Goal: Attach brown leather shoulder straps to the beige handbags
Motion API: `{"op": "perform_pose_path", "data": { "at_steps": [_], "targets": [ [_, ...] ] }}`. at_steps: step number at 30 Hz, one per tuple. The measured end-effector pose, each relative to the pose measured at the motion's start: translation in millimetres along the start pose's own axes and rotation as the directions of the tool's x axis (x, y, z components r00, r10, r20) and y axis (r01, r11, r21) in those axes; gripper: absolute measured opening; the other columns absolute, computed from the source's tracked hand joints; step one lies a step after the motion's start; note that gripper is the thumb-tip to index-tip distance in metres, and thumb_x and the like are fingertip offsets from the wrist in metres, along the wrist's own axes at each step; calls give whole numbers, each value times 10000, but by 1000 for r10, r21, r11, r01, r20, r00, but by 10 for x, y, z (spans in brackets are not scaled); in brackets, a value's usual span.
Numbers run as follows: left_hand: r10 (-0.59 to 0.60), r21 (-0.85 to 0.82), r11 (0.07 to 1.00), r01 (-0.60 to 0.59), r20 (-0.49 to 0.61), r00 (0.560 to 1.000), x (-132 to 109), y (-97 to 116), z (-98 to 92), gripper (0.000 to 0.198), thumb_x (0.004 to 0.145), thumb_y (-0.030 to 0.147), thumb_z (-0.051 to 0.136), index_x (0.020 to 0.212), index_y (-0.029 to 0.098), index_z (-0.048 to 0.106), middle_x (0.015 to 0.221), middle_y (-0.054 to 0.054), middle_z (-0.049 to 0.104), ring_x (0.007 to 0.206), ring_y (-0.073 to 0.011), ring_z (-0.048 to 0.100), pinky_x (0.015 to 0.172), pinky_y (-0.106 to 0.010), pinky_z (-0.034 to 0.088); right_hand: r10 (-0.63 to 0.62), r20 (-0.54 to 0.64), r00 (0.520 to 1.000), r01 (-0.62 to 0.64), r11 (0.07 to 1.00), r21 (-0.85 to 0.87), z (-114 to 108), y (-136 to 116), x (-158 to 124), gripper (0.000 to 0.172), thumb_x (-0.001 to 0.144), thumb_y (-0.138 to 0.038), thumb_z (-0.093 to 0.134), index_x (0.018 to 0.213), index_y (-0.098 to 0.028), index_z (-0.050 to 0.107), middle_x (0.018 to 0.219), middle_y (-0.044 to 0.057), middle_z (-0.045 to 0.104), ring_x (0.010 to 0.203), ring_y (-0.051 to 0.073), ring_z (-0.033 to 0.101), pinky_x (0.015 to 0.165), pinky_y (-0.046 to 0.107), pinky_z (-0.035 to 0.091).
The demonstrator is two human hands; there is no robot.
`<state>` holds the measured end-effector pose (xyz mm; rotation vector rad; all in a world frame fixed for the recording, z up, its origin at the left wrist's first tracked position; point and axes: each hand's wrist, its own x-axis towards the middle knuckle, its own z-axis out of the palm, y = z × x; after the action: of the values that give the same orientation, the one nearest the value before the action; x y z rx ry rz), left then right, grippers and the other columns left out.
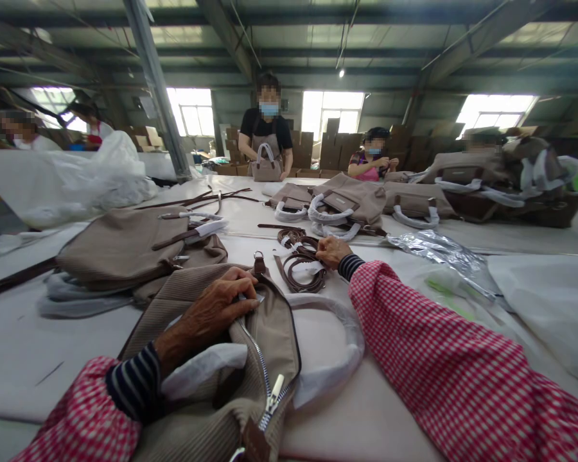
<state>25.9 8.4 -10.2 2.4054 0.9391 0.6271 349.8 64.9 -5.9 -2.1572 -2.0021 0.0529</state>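
Observation:
A taupe handbag (192, 410) lies on the table before me, its zipper (257, 350) partly undone and the lining (277, 311) showing. My left hand (219, 305) grips the bag's edge at the far end of the zipper, fingers curled beside a brown tab with a metal ring (259, 262). Clear wrap covers the bag's handle (351, 333) on the right. My right hand (334, 251) is reached forward, fingers closed at the edge of coiled brown leather straps (304, 263) that rest on the table. White wrapping binds parts of the coils.
Another taupe bag (125, 247) lies at left, with loose straps (207, 197) behind it. More bags (351, 199) are piled across the table and far right. Silver plastic (443, 256) and clear sheeting (549, 308) lie at right. A co-worker (267, 135) stands opposite with a bag.

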Motion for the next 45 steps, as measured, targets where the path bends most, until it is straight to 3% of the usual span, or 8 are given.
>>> {"op": "perform_pose_path", "data": {
  "at_steps": [12, 20, 26, 31, 35, 37, 40, 45],
  "targets": [
    [13, -15, 1000, -13, 1, 1000, 8, -54, 3, 221, 920, 399, 605, 836, 213, 691, 1164, -68, 618, 1247, -274, 556, 1045, -382, 428, 97, -379, 920, 36, 944, 329, -318, 48, -88, 189, 839, -208, 627, 1001, -160, 711, 881, 54, 749, 784, 181, 684, 728, 274, 517],
    [3, 3, 1000, -3, -16, 1000, 5, -35, 3, 240, 921, 412, 597, 829, 215, 699, 1161, -73, 636, 1230, -284, 577, 1043, -375, 466, -54, -222, 974, 147, 892, 427, -519, 44, -213, 164, 767, -86, 641, 839, -131, 781, 671, 31, 719, 669, 170, 689, 630, 237, 537],
    [6, 10, 1000, -6, -16, 1000, 0, -20, -2, 252, 929, 418, 602, 836, 209, 708, 1161, -86, 645, 1214, -280, 581, 1035, -378, 474, 117, -250, 961, 89, 724, 684, -630, 66, -147, 184, 808, -91, 616, 912, -73, 767, 660, 56, 703, 594, 163, 672, 526, 231, 550],
    [11, 14, 1000, -11, 7, 1000, 8, -73, -7, 257, 951, 424, 580, 846, 225, 704, 1174, -74, 645, 1235, -273, 567, 1023, -369, 470, 180, -483, 857, 166, 791, 589, -864, -55, 20, 264, 879, -153, 570, 1054, -113, 764, 868, 72, 758, 755, 168, 702, 718, 270, 580],
    [4, 18, 1000, -4, 4, 1000, 1, -7, -27, 238, 940, 390, 580, 832, 208, 689, 1137, -69, 636, 1118, -254, 594, 966, -364, 471, -82, -593, 801, 339, 878, 338, -949, -276, -173, 262, 924, -171, 566, 1086, -127, 766, 1004, 94, 757, 910, 196, 684, 835, 291, 528],
    [-1, 5, 1000, 1, 3, 1000, -3, 60, -46, 224, 931, 372, 581, 839, 198, 686, 1115, -67, 630, 1049, -238, 597, 939, -360, 469, -293, -524, 800, 457, 863, 216, -844, -435, -407, 235, 941, -159, 568, 1051, -121, 772, 1025, 100, 743, 901, 189, 657, 835, 281, 481],
    [-19, -13, 1000, 19, 3, 1000, 10, 124, -64, 214, 937, 342, 565, 834, 187, 670, 1097, -63, 621, 1022, -224, 585, 924, -355, 452, -555, -261, 790, 597, 793, 120, -541, -665, -809, 211, 956, -123, 562, 996, -126, 769, 967, 88, 715, 827, 158, 618, 772, 261, 412],
    [-52, 50, 997, 51, 17, 999, 18, 125, -58, 206, 964, 315, 531, 872, 184, 661, 1044, -53, 610, 997, -218, 582, 911, -360, 426, -656, 60, 753, 652, 755, 68, -163, -903, -1191, 218, 1007, -172, 522, 937, -134, 725, 933, 78, 662, 740, 136, 559, 680, 270, 339]
  ]
}}
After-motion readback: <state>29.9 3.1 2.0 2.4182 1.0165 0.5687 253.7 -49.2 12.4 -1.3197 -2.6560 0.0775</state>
